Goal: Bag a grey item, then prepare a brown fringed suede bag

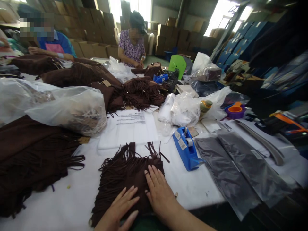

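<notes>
On the white table (60, 205), both hands flat on the fringed brown cloth (125, 175).

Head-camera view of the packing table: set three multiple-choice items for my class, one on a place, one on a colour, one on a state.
1. Where does the blue plastic tape dispenser stand relative to the dark brown fringed suede piece under the hands?
A. to its right
B. on top of it
C. to its left

2. What colour are the flat plastic bags right of the dispenser?
A. red
B. grey
C. yellow

3. How are the left hand and right hand placed?
A. lifted off the table
B. gripping scissors
C. flat on the fringed piece

Answers: 1 A, the dispenser sits right of the piece. 2 B, the bags look grey. 3 C, both palms press down, fingers spread.
</notes>
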### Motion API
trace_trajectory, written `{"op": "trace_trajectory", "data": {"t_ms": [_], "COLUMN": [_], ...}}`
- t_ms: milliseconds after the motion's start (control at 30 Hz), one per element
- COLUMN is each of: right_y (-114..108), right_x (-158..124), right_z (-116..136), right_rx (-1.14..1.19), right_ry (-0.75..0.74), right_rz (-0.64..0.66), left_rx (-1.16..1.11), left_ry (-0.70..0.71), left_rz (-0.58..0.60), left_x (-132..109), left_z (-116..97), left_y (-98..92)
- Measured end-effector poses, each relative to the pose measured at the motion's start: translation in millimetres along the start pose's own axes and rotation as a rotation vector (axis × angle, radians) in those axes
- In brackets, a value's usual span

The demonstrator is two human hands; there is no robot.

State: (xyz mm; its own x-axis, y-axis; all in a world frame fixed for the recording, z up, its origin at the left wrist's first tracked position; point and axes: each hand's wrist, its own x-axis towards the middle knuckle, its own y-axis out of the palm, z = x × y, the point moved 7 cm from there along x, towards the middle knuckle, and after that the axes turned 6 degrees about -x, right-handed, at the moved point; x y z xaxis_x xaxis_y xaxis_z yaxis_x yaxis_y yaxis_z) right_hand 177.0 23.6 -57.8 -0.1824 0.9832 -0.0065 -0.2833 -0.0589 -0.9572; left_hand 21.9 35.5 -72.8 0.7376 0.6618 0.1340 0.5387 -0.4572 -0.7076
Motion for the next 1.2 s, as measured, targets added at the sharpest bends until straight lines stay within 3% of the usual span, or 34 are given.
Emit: {"op": "trace_trajectory", "data": {"t_ms": [100,167,200,267,333,433,533,633,767,867,967,1067,1133,1200], "right_y": [-34,-58,-65,-56,-24,20,37,38,43,48,37,8,-11,-19], "right_x": [-15,-17,-15,-9,-1,26,59,90,124,146,161,161,147,120], "right_z": [-3,-27,-48,-96,-130,-141,-124,-102,-89,-82,-69,-48,-33,-19], "right_rx": [0.091,0.274,0.388,0.658,0.994,1.41,1.59,1.678,1.68,1.608,1.499,1.289,1.016,0.678], "right_ry": [-0.007,0.066,0.175,0.481,0.752,0.876,0.787,0.647,0.535,0.449,0.298,0.02,-0.171,-0.337], "right_rz": [0.047,0.044,0.031,0.031,0.119,0.288,0.542,0.792,0.976,1.043,1.029,0.888,0.714,0.56], "left_rx": [-0.147,-0.221,-0.285,-0.5,-0.79,-1.057,-1.137,-1.302,-1.484,-1.482,-1.382,-1.214,-0.9,-0.514], "left_ry": [-0.327,-0.593,-0.712,-0.879,-0.946,-0.965,-0.971,-0.884,-0.757,-0.739,-0.752,-0.675,-0.521,-0.316], "left_rz": [-0.222,-0.382,-0.423,-0.446,-0.419,-0.308,-0.122,0.089,0.253,0.308,0.216,0.086,0.043,0.075], "left_x": [-13,-27,-34,-38,-30,-3,30,65,99,111,114,104,89,67], "left_z": [38,77,96,129,147,155,156,148,132,127,128,115,96,72], "left_y": [-65.2,-102.0,-112.6,-118.6,-112.0,-102.1,-96.3,-87.0,-70.7,-57.5,-56.2,-66.7,-73.9,-69.1]}}
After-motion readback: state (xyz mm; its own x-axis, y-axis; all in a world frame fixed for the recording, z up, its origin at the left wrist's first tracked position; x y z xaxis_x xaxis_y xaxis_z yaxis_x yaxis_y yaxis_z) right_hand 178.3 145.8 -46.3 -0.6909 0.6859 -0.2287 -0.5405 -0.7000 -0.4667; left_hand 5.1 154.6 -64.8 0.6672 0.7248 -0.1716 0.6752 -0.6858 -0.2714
